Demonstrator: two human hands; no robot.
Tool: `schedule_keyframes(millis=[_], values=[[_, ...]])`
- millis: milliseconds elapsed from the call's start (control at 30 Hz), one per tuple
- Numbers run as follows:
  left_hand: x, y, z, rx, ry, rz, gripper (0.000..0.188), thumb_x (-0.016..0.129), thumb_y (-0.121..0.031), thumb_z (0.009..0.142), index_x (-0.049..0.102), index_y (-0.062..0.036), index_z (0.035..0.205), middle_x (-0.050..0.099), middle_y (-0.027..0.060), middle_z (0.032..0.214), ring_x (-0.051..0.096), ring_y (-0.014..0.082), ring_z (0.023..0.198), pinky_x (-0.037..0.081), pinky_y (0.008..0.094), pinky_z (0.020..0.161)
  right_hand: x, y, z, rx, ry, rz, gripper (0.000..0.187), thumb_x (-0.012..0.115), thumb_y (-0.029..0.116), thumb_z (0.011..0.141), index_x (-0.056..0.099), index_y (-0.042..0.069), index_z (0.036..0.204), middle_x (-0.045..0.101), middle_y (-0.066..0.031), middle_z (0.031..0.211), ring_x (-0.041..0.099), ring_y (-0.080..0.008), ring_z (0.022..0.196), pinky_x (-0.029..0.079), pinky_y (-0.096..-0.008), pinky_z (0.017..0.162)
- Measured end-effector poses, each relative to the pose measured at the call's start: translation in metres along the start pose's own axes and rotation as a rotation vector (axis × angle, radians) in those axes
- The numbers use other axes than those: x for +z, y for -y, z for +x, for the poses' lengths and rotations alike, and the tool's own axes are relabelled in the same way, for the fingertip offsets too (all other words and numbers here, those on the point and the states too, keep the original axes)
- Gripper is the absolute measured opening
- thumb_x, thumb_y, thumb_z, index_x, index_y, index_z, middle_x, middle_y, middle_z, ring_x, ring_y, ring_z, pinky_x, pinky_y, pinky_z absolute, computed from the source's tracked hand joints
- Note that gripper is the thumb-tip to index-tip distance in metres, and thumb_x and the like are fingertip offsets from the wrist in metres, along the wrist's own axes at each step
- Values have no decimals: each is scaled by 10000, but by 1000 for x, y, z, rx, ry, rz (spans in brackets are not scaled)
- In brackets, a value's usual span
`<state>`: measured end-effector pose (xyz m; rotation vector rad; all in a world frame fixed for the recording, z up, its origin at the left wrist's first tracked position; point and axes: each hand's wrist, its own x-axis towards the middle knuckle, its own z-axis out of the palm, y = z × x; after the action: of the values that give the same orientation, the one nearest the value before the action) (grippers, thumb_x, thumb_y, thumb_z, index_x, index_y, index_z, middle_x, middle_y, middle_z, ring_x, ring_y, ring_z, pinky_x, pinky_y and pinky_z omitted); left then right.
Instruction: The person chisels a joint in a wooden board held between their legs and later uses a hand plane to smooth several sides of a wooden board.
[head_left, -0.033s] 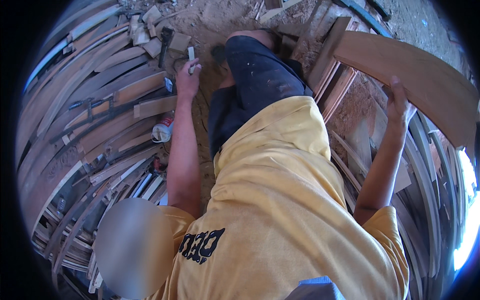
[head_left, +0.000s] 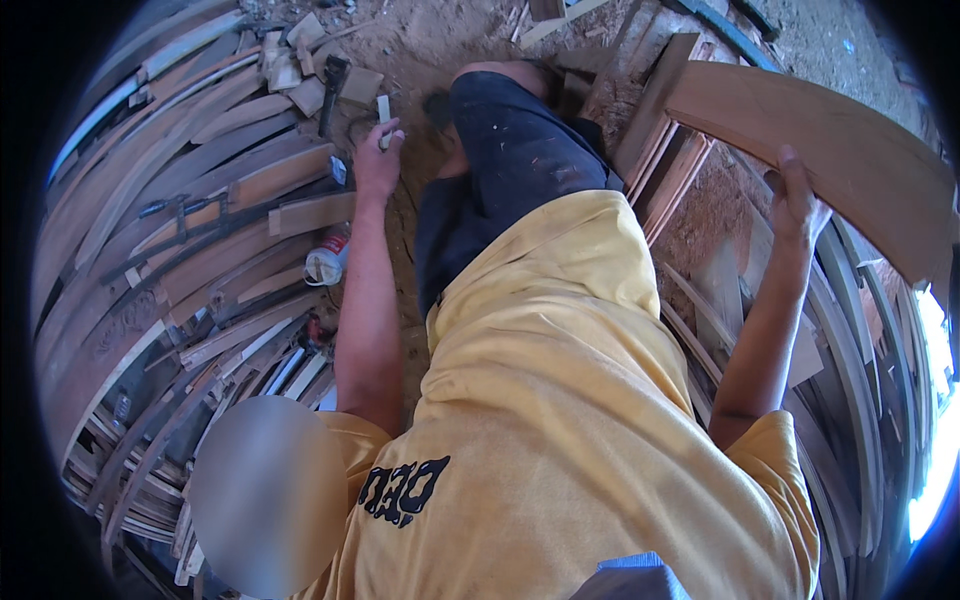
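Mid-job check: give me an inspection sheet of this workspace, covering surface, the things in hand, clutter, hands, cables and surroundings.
Surface: bare sandy ground, littered with wood scraps.
Things in hand: small light stick-like piece in the left hand; wide brown board gripped at its edge by the right hand.
Clutter: loose wood blocks, a can lying by the left forearm.
Hands: left hand closed on the small piece; right hand closed on the board.
Cables: nothing seen.
Surroundings: stacked planks on the left, more planks on the right.
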<state>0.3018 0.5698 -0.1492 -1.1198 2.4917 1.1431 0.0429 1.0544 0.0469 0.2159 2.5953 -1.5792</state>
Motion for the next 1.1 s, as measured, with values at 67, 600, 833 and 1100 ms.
schedule_keyframes(millis=[67,600,833,1100], values=[[3,-7,-12,22,-31,-10,330,665,-261,969,714,-117,1262,695,191,1244,649,342,1187,486,394,1025,7,7,1,-88,13,-9,478,816,209,819,641,-7,1207,636,-88,1085,572,-182,936,442,-325,818],[155,-286,-42,494,404,-60,506,519,-113,879,634,-43,1366,641,248,1343,598,391,1271,441,406,1113,16,41,5,-365,95,-148,587,814,421,794,695,-32,1148,701,-197,1158,667,-311,1055,490,-422,989],[159,-275,-65,469,307,4,547,529,-78,804,644,3,1332,651,328,1230,628,439,1190,466,451,1079,21,34,-1,-439,31,-132,677,826,474,739,698,-26,1176,733,-213,1104,694,-329,1058,521,-429,966],[158,-273,-65,442,338,76,543,513,-86,844,620,-13,1371,636,290,1310,610,408,1242,457,429,1096,16,29,-3,-398,65,-150,638,864,397,681,668,-8,1133,730,-160,1041,713,-268,948,562,-401,876]])
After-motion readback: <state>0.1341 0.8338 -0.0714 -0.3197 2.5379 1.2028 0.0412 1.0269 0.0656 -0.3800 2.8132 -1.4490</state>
